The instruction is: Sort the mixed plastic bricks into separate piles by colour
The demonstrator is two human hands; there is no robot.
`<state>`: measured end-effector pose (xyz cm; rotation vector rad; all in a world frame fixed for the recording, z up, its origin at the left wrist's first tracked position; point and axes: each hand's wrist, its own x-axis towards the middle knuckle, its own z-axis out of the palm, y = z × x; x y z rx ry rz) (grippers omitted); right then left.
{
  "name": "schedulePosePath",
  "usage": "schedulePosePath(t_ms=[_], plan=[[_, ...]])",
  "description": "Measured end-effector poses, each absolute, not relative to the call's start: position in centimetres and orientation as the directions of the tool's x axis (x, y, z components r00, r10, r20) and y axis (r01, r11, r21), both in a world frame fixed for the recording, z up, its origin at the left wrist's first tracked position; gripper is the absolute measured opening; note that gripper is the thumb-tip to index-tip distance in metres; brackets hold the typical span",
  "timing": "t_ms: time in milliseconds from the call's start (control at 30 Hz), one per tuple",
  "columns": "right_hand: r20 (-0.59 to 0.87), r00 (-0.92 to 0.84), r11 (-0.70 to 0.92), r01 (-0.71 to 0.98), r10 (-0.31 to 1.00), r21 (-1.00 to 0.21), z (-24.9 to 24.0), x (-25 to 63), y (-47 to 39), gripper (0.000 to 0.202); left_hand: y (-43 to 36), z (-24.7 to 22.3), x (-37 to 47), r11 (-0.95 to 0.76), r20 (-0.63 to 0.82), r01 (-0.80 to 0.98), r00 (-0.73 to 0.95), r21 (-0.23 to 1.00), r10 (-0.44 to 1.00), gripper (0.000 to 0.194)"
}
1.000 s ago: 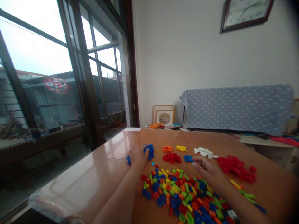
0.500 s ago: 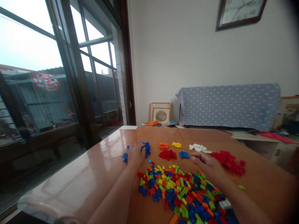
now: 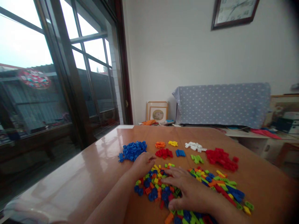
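Both hands have shifted onto or beside the mixed pile of coloured blocks (image 3: 153, 193) in the nearer part of the table (image 3: 77, 174). The right hand (image 3: 187, 186), which was by the blue row (image 3: 180, 153) and white pieces (image 3: 195, 146), now spreads over the mixed pile, thumb and fingers apart, with nothing visibly gripped. The left hand (image 3: 142, 163) has drawn back from the large blue pile (image 3: 134, 151) to the gap between it and the mixed blocks; its fingers curl loosely, and whether they hold a piece cannot be told. With the hands moved, the green pieces (image 3: 197, 159) show beside the large red pile (image 3: 221, 159), and the blue pile is in fuller view. So the single-colour groups, including the orange (image 3: 160, 144), yellow (image 3: 173, 143) and small red (image 3: 164, 153) ones, lie apart from the mixed pile, where both hands now seem occupied.
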<state>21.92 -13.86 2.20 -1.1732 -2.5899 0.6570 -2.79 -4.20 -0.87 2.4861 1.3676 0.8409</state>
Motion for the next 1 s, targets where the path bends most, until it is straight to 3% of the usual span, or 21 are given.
schedulePosePath(t_ms=[200, 367, 500, 633, 800, 1000], plan=[[0.157, -0.559, 0.567, 0.705, 0.814, -0.427, 1.0, 22.7, -12.2, 0.037, -5.0, -0.6, -1.8, -0.632, 0.382, 0.66, 0.506, 0.406, 0.773, 0.022], [0.224, -0.477, 0.525, 0.735, 0.85, -0.43, 0.6, 24.5, -10.6, 0.021, -5.7, -0.2, -1.4, -0.643, 0.351, 0.636, 0.539, 0.427, 0.766, 0.023], [0.225, -0.377, 0.438, 0.803, 0.899, -0.405, 0.2, 26.0, -9.6, 0.017, -6.1, 0.0, -1.1, -0.643, 0.329, 0.63, 0.554, 0.435, 0.765, 0.02], [0.239, -0.297, 0.373, 0.838, 0.924, -0.398, -0.2, 26.5, -9.2, 0.015, -6.8, 0.5, -0.6, -0.686, 0.336, 0.632, 0.598, 0.36, 0.727, 0.013], [0.255, -0.363, 0.441, 0.788, 0.896, -0.428, 0.0, 25.1, -10.0, 0.017, -7.4, 0.6, 0.4, -0.663, 0.333, 0.703, 0.579, 0.259, 0.744, 0.018], [0.233, -0.471, 0.525, 0.749, 0.851, -0.404, 0.3, 23.9, -10.8, 0.016, -7.5, 0.3, 1.0, -0.635, 0.297, 0.739, 0.569, 0.223, 0.767, 0.027]])
